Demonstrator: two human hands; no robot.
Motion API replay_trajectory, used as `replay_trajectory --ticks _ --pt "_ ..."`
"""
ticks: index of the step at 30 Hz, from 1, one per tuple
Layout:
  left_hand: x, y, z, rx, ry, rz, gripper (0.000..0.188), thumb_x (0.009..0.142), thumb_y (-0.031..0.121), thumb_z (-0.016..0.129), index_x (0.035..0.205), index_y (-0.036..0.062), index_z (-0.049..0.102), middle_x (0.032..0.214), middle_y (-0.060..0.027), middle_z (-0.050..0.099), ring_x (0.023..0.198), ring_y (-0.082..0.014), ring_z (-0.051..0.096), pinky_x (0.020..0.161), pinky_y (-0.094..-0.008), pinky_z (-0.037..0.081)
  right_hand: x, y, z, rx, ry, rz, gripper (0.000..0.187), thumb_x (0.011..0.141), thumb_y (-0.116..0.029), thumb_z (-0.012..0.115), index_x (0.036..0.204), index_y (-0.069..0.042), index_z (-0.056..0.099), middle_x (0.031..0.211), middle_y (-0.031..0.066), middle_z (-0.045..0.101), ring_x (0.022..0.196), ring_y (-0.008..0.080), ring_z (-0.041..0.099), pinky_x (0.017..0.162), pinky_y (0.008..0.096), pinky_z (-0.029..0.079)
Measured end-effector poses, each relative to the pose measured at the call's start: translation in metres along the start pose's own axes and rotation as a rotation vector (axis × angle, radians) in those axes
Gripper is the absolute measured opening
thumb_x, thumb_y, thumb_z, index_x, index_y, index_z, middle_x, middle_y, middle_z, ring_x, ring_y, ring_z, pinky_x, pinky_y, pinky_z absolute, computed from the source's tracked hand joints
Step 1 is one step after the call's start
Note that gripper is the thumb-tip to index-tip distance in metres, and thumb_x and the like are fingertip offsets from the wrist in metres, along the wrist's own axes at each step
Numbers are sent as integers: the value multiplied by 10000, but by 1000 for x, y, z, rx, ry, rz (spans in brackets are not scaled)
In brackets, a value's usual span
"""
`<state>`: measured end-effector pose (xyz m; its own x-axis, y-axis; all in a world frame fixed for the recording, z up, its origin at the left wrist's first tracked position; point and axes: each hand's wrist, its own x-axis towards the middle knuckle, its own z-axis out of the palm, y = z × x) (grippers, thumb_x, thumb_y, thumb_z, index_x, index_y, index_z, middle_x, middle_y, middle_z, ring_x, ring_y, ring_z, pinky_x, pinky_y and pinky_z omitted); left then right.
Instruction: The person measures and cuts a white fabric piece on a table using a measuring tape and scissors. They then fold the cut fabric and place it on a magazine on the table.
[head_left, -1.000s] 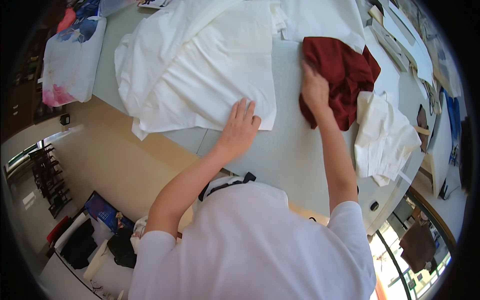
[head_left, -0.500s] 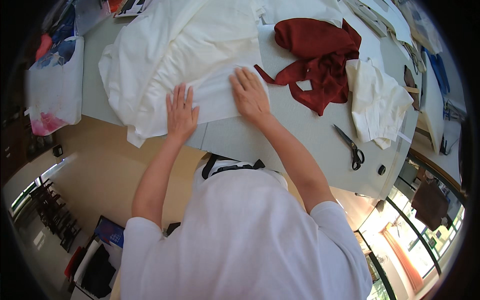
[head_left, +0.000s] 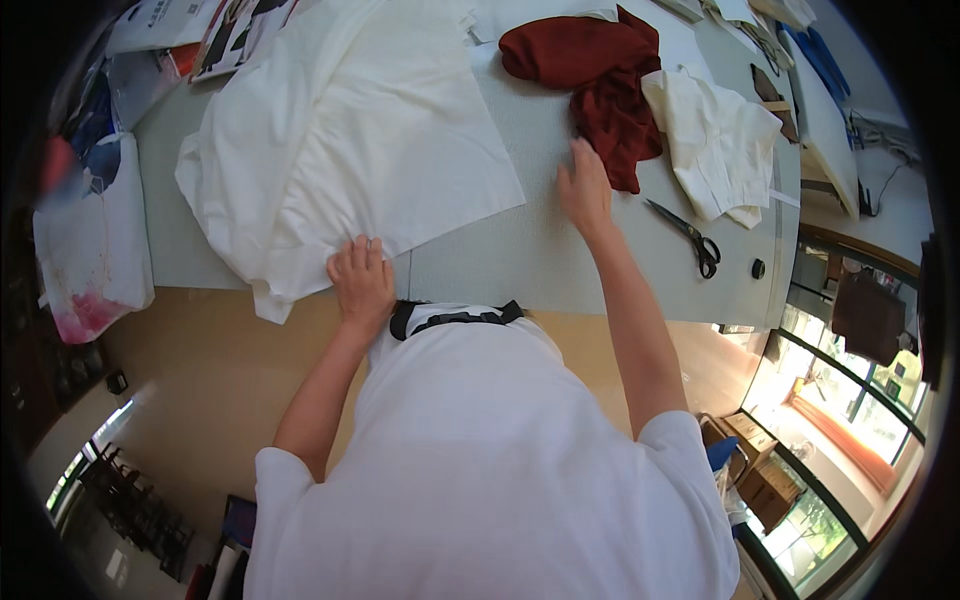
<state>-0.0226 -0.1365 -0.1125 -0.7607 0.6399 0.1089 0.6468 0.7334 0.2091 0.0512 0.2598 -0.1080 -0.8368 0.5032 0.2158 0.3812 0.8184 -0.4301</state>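
White cloth, spread on table; left hand on its near edge, grasp cannot be told; right hand unclenched, by red cloth; black scissors nearby.

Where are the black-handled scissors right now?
In the head view, the scissors lie on the table toward the right, just below the crumpled white cloth and right of the right hand.

A tailoring workroom is being suggested: on the wide table, white cloth, dark red cloth and black scissors are being seen.
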Motion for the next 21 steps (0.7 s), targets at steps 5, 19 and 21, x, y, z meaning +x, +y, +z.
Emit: replay_trajectory --ticks 5,19,21 --pt "-7 6 -16 -121 -46 37 350 879 202 636 1168 12 578 1195 -176 564 1130 -357 516 969 -495 380 -113 -16 -29 27 -63 79 418 886 -65 616 1284 47 552 1371 259 551 1281 425 512 1098 467 406" --pt "52 141 42 -396 -86 292 106 887 73 606 938 -19 602 1014 -179 601 958 -368 565 823 -485 443 -151 101 -130 11 141 437 374 862 -82 644 1225 -13 593 1226 200 642 1173 376 582 1019 453 452" --pt "51 172 60 -404 -79 317 89 882 70 605 901 -16 589 960 -174 590 915 -370 562 795 -488 447 -143 137 -148 29 180 424 366 877 -101 653 1232 -25 603 1235 184 649 1183 362 589 1033 442 449"
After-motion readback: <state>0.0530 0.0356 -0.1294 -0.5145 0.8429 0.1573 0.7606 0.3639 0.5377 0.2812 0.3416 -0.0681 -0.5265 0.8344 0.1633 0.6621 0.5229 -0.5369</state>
